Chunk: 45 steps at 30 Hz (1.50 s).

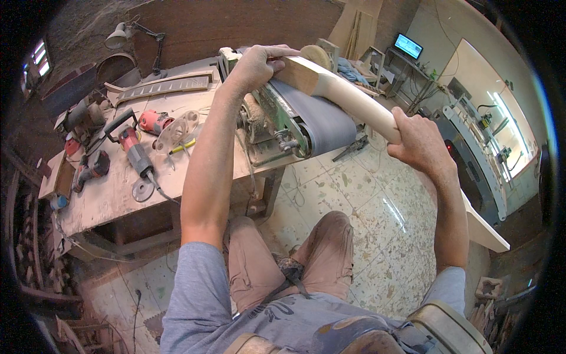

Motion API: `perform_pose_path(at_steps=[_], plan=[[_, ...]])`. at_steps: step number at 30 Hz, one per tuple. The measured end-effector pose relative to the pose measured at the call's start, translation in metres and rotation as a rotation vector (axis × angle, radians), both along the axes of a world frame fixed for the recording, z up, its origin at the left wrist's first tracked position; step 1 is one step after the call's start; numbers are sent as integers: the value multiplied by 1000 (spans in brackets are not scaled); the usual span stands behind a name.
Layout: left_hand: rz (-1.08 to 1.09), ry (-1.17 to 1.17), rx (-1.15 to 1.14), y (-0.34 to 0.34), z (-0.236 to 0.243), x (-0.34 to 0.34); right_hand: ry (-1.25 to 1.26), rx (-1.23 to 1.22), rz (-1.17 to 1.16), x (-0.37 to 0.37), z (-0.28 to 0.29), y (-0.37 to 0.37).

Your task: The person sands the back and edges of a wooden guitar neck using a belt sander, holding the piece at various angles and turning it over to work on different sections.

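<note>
Head view. Both arms reach forward, sleeves grey, over knees in brown trousers. Left hand (259,68) at the far end of a curved wooden piece (354,103), fingers laid along its top, thumb at the side; hold is closed. Right hand (421,141) clamped around the same piece farther along, nearer the body, fingers wrapped over the pale rounded edge. The piece slants from upper middle down to the right, above the grey belt (327,127) of a green-framed belt sander (285,115); whether wood and belt touch, cannot tell. The end by the left hand is squared and browner. Beyond the right forearm a pale wooden length (486,227) shows, tapering to a corner; cannot tell if it is one with the held piece.

Left of the sander, a dusty wooden table (112,203). On it: red-and-grey power tool (134,150) with cord, a disc (142,190) near its lower end, a red tool (154,121) beside a clear plastic base (175,133), and a yellow marker (181,146) just below that. Slatted panel (165,88) lies toward the back; desk lamp (119,37) behind it.

Upper right, a lit monitor (408,46). Below, tiled floor (377,215), littered with pale scraps.
</note>
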<state>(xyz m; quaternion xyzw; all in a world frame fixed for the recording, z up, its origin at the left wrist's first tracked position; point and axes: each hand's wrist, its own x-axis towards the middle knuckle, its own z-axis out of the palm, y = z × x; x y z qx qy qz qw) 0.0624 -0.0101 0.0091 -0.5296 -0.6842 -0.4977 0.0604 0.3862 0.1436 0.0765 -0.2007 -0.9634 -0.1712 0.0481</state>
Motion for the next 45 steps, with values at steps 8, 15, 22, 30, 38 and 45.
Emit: perform_pose_path(at_steps=[8, 15, 22, 30, 38, 45], plan=[[-14, 10, 26, 3, -2, 0, -8, -5, -3, 1, 1, 6], [-8, 41, -28, 5, 3, 5, -1, -34, -17, 7, 5, 9], [-6, 33, -43, 3, 6, 13, -8, -46, -11, 7, 5, 20], [34, -7, -45, -8, 5, -3, -1, -34, 78, -9, 3, 17], [92, -7, -63, -16, 8, -2, -6, -29, 44, -17, 0, 12], [33, -62, -34, -15, 3, -15, 5, -34, 59, -19, -1, 6]])
